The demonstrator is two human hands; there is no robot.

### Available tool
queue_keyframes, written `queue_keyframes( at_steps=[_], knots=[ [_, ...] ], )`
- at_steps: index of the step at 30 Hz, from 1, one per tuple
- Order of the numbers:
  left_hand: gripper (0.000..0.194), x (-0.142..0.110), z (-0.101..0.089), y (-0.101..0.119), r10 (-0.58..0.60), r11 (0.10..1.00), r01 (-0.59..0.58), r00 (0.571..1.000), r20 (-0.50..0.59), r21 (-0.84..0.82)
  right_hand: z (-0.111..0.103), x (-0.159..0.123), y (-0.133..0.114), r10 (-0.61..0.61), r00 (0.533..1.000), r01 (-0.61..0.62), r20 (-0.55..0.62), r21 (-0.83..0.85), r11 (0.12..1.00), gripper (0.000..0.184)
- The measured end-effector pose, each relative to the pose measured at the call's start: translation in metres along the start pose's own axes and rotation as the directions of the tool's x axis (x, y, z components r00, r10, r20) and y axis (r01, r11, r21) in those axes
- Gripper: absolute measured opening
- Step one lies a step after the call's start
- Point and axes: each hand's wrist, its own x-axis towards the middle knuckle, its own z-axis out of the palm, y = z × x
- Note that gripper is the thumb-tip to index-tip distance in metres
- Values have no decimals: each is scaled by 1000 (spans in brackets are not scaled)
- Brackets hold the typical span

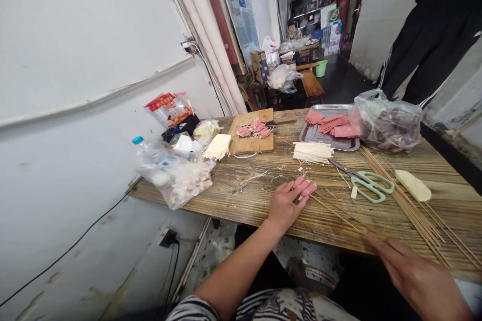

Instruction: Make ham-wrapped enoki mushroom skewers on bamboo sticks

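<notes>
My left hand (285, 206) presses a small row of pink meat-slice rolls (304, 186) against the wooden table, fingers closed around them. Pale enoki ends stick out from the rolls' far side. A thin bamboo skewer (339, 213) runs from the rolls toward me, its near end pinched by my right hand (416, 273). Beyond the rolls lies a bundle of enoki mushrooms (312, 152). Scissors with green handles (372, 184) rest to the right, their blades pointing at that bundle. Finished-looking rolls (256, 129) lie on a wooden cutting board (241, 148) farther back.
A metal tray (305, 136) holds pink meat slices (339, 125), beside a full plastic bag (391, 120). Loose bamboo skewers (406, 200) and a pale oval piece (413, 185) lie right. More enoki (218, 146) and bags (176, 175) sit left. A person (433, 35) stands behind.
</notes>
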Motion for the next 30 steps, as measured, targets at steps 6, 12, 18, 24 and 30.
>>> queue_keyframes(
  at_steps=[6, 12, 18, 24, 30],
  knots=[
    [20, 0, 1, 0, 12, 1000, -12, 1000, -23, 2, 2, 6, -7, 96, 995, -97, -13, -38, 995, 41],
    [20, 0, 1, 0, 19, 1000, -19, 1000, -20, 9, 4, 6, -8, 102, 994, -100, 36, -53, 994, 41],
    [21, 1, 0, 1, 33, 999, -34, 999, -37, -4, 6, 9, -6, 94, 995, -91, 21, -104, 990, 43],
    [21, 2, -1, 2, 31, 1000, -31, 999, -30, 1, 6, 14, -5, 70, 996, -65, 59, -86, 994, 41],
    [22, 3, -1, 3, 37, 999, -37, 999, -28, -23, 3, 19, -11, 106, 994, -103, 38, -69, 992, 42]
  ],
)
